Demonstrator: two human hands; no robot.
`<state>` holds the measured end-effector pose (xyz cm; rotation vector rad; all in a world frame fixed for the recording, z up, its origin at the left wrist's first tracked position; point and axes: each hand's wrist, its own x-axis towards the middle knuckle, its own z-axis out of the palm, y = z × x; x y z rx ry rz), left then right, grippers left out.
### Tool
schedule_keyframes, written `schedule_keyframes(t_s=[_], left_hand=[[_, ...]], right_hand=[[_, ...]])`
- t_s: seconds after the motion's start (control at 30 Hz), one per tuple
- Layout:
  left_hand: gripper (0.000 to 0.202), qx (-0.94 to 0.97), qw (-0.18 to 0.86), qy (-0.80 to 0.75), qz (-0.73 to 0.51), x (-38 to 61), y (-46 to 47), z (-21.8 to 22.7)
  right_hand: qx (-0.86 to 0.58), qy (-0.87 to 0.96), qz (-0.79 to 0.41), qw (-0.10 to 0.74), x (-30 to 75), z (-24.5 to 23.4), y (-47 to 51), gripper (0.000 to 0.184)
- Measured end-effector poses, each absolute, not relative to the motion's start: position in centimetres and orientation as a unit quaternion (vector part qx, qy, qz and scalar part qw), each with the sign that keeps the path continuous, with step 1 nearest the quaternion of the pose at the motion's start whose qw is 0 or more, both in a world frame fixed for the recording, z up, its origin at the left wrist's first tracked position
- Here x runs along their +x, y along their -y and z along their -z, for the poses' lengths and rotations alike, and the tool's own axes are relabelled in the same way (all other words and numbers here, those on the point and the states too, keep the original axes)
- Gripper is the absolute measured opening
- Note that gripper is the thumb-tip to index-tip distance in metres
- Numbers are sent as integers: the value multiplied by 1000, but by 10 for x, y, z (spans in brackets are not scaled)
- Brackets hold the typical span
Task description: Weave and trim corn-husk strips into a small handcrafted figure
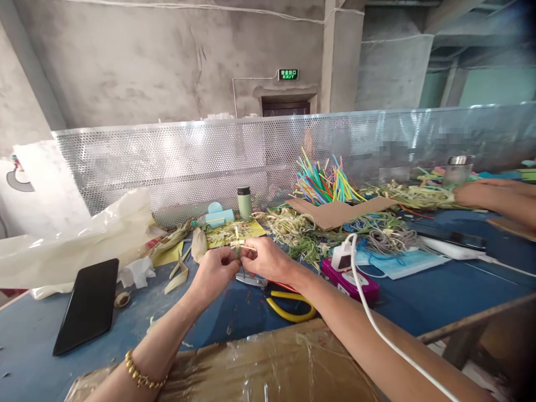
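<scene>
My left hand (pixel 214 272) and my right hand (pixel 264 258) meet above the blue table (pixel 439 290), both pinched on a small piece woven from pale straw strips (pixel 238 244). The fingers of each hand are closed on it. Just beneath my hands lie yellow-handled scissors (pixel 288 304). A gold bracelet (pixel 140 374) sits on my left wrist.
A black phone (pixel 87 304) lies left, beside crumpled plastic sheeting (pixel 71 245). Loose straw (pixel 301 231), coloured strips (pixel 324 181), cardboard (pixel 335 212), a green flask (pixel 244 202), a pink power bank (pixel 349 282) with white cable. Another person's arm (pixel 498 198) rests at right. A taped cardboard box (pixel 268 363) is nearest me.
</scene>
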<state>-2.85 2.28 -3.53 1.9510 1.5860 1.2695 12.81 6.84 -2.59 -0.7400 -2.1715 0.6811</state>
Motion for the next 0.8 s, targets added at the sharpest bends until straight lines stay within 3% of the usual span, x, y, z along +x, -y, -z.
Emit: schedule_keyframes(t_s=[0.8], left_hand=[[13, 696, 174, -546, -432, -28, -19, 34]], right_hand=[[-271, 852, -306, 328, 131, 27, -71, 9]])
